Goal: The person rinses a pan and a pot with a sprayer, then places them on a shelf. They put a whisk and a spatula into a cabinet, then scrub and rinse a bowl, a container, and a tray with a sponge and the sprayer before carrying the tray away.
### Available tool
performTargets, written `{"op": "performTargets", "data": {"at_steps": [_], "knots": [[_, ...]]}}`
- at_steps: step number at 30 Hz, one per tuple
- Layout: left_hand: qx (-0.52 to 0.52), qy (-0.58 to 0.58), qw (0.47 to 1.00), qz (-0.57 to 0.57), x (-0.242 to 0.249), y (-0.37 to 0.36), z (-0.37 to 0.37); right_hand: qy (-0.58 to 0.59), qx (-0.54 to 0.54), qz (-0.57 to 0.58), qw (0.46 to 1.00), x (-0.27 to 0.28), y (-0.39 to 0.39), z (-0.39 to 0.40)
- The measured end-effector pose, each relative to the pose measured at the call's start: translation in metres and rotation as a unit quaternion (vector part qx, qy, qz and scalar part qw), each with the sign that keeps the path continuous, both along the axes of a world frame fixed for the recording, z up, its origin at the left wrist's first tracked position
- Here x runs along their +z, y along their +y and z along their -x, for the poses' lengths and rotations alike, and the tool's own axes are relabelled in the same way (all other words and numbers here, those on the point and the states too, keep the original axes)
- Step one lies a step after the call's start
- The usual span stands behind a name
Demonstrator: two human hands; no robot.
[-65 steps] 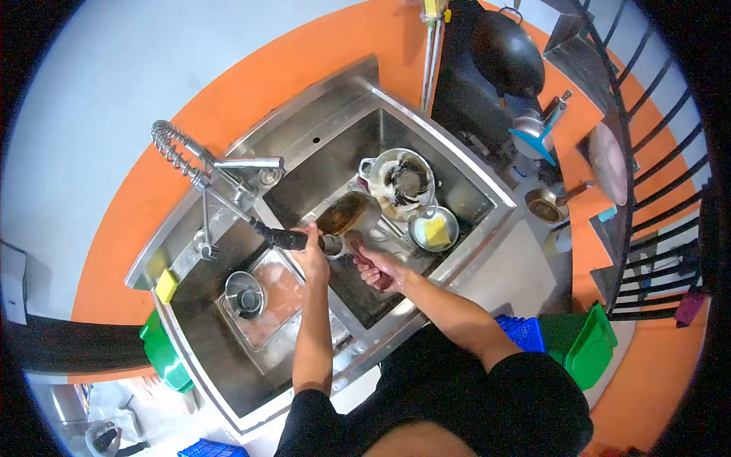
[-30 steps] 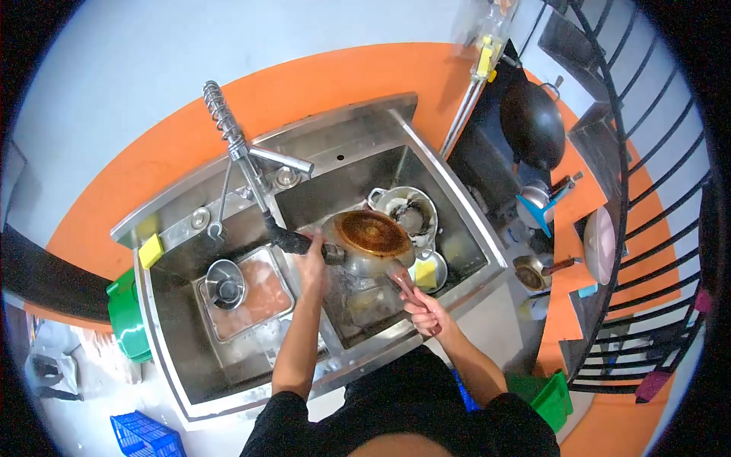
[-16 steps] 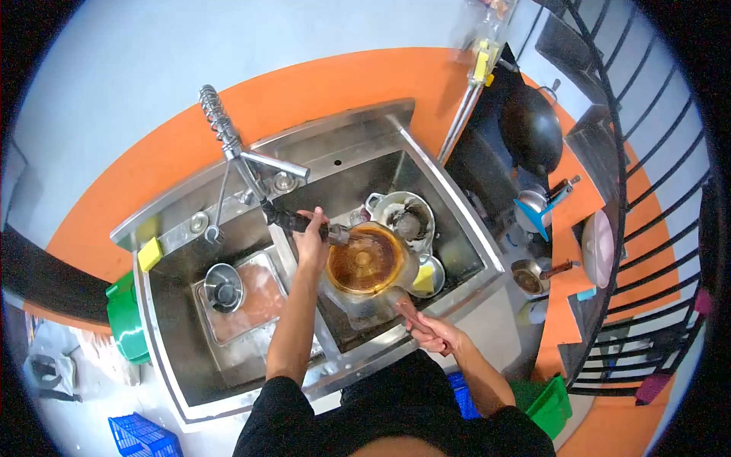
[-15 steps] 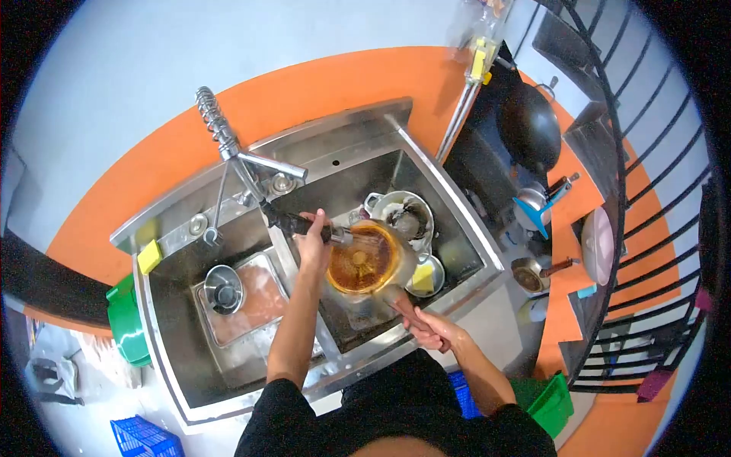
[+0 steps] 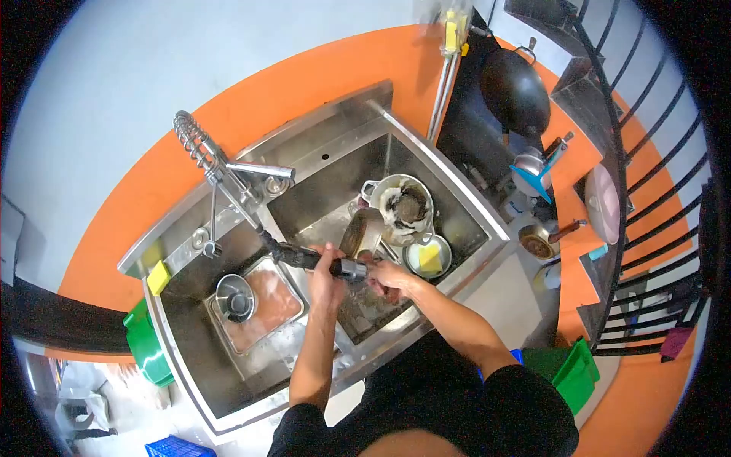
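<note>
My left hand [image 5: 325, 278] is closed around the black spray nozzle [image 5: 297, 255] of the spring-hose faucet, above the sink divider. My right hand [image 5: 390, 279] grips the handle end of a saucepan [image 5: 362, 231], partly hidden by my hands and the nozzle. The pan is tilted on its side over the right basin, and its inside is mostly turned from view. Just beyond it stands a two-handled pot [image 5: 397, 190] with suds and a dark scrubber-like mass inside. Nearer my right hand is a small bowl [image 5: 413, 263] with a yellow sponge [image 5: 429, 257].
In the left basin, a rectangular tray [image 5: 278, 293] holds reddish, sudsy water with a metal bowl [image 5: 234, 297]. Another yellow sponge [image 5: 158, 278] sits on the sink's left corner. A wok [image 5: 515, 91] and a pan [image 5: 537, 241] are at the right, beside a black railing [image 5: 609, 114].
The saucepan has gone from showing its brown-stained inside to being tipped on its side. My right hand has moved left and up, close to the nozzle. The whole view has shifted slightly.
</note>
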State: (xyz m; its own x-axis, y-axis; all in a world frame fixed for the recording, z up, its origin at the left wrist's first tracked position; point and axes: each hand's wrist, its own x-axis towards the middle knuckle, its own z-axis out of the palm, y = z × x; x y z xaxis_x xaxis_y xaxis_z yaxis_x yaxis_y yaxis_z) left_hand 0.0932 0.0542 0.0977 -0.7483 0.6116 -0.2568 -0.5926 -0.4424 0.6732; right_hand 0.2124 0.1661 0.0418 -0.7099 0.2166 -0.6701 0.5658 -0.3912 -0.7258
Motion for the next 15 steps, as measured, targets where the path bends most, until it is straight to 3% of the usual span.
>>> {"op": "performTargets", "data": {"at_steps": [3,7,9,11,13,15], "knots": [[0.084,0.091,0.991,-0.049,-0.005,0.010,0.030,0.051,-0.042,0.027,0.997,-0.010,-0.006,-0.021],[0.178,0.149,0.972,0.030,-0.041,0.033,0.083,0.052,0.033,0.052,0.997,0.008,-0.002,-0.054],[0.185,0.189,0.961,0.075,-0.044,0.034,0.095,0.041,0.097,-0.049,0.993,0.015,-0.008,-0.067],[0.198,0.172,0.958,0.115,-0.047,0.036,0.103,0.039,0.093,-0.052,0.994,0.029,-0.012,-0.078],[0.187,0.175,0.959,0.124,-0.030,0.027,0.095,0.096,0.121,-0.396,0.905,0.044,-0.021,-0.086],[0.170,0.137,0.975,0.044,-0.025,0.016,0.085,0.090,0.131,-0.429,0.889,0.035,-0.020,-0.085]]}}
